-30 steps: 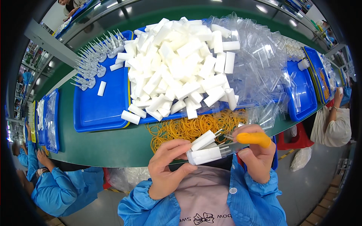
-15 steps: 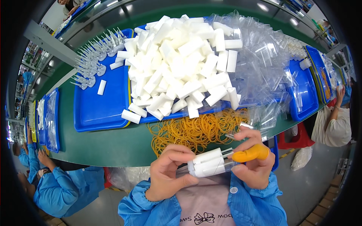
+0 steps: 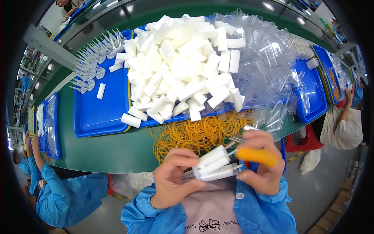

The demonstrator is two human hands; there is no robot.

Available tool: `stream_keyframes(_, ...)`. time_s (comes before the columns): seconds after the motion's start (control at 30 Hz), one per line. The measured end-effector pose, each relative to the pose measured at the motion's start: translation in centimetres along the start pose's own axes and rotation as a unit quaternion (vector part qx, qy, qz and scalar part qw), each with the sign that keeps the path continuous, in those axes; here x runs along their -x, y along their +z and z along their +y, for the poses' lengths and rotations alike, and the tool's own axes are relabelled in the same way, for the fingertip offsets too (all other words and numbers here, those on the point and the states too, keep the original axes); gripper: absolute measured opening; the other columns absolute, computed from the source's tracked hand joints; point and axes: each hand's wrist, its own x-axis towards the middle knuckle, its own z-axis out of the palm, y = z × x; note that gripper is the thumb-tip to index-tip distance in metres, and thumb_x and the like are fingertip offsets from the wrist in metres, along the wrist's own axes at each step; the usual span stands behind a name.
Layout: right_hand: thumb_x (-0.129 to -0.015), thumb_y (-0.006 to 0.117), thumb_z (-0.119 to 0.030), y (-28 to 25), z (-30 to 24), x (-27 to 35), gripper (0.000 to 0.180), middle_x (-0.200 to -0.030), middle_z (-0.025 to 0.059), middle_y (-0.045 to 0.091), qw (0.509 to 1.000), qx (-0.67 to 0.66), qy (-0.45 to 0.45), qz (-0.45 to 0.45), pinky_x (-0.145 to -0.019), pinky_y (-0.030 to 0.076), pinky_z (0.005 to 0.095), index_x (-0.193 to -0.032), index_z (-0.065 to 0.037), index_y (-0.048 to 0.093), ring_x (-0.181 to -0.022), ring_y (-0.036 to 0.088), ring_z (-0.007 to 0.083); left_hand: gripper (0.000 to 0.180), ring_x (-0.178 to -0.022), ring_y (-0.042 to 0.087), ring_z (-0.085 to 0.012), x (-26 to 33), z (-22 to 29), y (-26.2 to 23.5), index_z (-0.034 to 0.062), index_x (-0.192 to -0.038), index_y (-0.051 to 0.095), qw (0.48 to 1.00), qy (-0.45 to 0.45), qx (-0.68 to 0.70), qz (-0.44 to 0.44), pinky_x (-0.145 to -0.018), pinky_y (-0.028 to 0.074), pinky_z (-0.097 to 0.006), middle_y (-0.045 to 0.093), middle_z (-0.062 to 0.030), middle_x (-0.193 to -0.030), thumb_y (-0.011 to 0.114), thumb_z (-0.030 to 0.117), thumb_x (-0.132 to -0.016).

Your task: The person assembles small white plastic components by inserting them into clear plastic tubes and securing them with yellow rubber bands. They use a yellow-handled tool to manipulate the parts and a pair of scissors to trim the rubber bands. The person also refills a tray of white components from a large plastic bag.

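Note:
Low in front of me, my left hand (image 3: 175,177) grips one end of a bundle, thumb below and fingers above. White foam blocks (image 3: 213,160) lie side by side in it on a pale translucent base. A clear plastic sheet (image 3: 221,172) runs along their lower side, and thin rods show at the right end. At that end is my right hand (image 3: 261,162), smeared by motion, with an orange finger cot on one finger and the thumb apart below. A clear plastic piece (image 3: 236,139) shows by its fingers; whether they hold it is unclear.
Beyond my hands lie orange rubber bands (image 3: 191,134), a heap of white foam blocks (image 3: 175,66) and clear plastic sheets (image 3: 265,62). White stemmed parts (image 3: 87,68) stand in the blue tray (image 3: 102,117) at left. Other people work at both sides.
The foam blocks have fanned apart, and the clear sheet has swung below them. My right thumb and cot finger have moved off the bundle's end. The view has shifted slightly.

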Motion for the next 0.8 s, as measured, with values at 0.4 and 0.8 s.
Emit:
stream_keyframes(0.4, -0.068, 0.068, -0.006, -1.0, 2.3, 0.3, 0.022, -0.086, 0.0055, 0.050, 0.891, 0.441, 0.060, -0.086, -0.074, 0.034, 0.0367, -0.090, -0.006, 0.066, -0.081, 0.049, 0.0233, 0.049, -0.100, 0.053, -0.0184, -0.2, -0.1, -1.7, 0.0009, -0.108, 0.051, 0.995, 0.037, 0.006, 0.088, -0.089, 0.043, -0.032, 0.049, -0.0124, -0.111, 0.079, 0.006, -0.068)
stream_keyframes(0.8, -0.065, 0.070, -0.006, -5.4, 2.1, 1.6, 0.020, -0.092, 0.0073, 0.056, 0.935, 0.345, 0.068, -0.033, -0.069, 0.040, 0.0378, -0.084, -0.006, 0.064, -0.080, 0.054, 0.0260, 0.045, -0.096, 0.052, -0.0165, -0.1, -0.4, -1.6, 0.0022, -0.103, 0.053, 0.989, 0.024, -0.021, 0.144, -0.088, 0.041, -0.030, 0.050, -0.0101, -0.108, 0.077, 0.011, -0.066)
